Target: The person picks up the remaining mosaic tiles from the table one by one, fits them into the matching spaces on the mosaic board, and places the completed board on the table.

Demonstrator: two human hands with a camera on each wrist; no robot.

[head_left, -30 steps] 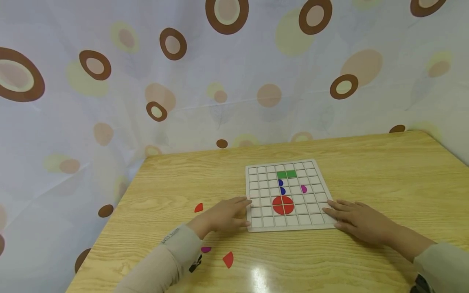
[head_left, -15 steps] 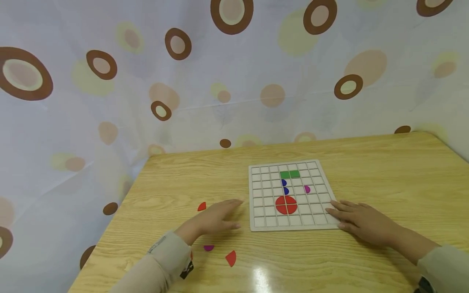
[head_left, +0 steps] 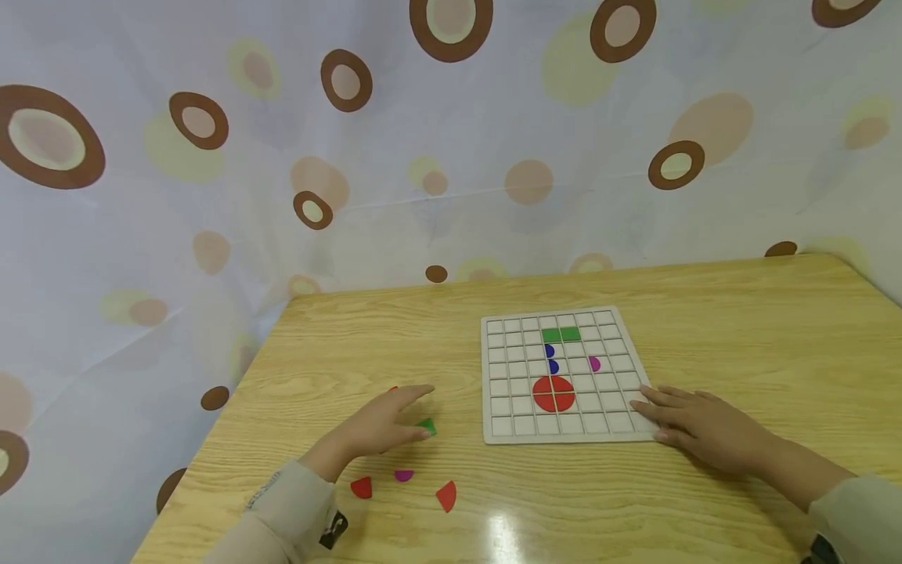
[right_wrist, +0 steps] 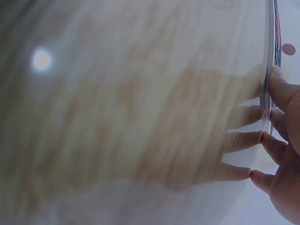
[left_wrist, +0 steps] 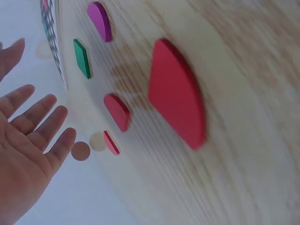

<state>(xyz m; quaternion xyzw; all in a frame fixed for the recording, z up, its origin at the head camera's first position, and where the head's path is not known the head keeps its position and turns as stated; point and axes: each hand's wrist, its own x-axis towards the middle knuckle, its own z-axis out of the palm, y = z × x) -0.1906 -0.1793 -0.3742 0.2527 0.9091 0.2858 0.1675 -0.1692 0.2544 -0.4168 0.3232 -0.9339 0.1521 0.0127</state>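
Note:
My left hand [head_left: 373, 427] hovers over the loose pieces left of the white grid board [head_left: 503, 427], fingers spread and holding nothing. Partly under its thumb in the head view is a green piece [head_left: 427, 427]. In the left wrist view the hand [left_wrist: 28, 145] is raised beside the green piece [left_wrist: 82, 58], a purple half circle [left_wrist: 100, 21] and several red quarter-circle pieces [left_wrist: 176, 93]. My right hand [head_left: 712, 431] rests with straight fingers on the board's near right corner; its fingertips [right_wrist: 275, 72] meet the board's edge in the right wrist view.
On the board lie two green squares [head_left: 561, 334], two blue half circles [head_left: 553, 366], a purple half circle [head_left: 595, 363] and a red circle of quarter pieces [head_left: 553, 393]. Red pieces [head_left: 447, 496] lie near the front of the wooden table [head_left: 599, 501]. A patterned cloth [head_left: 451, 227] hangs behind.
My left hand has let go of the board's left edge and moved left over the loose pieces, uncovering a green and a red one. The right hand stays at the board's corner.

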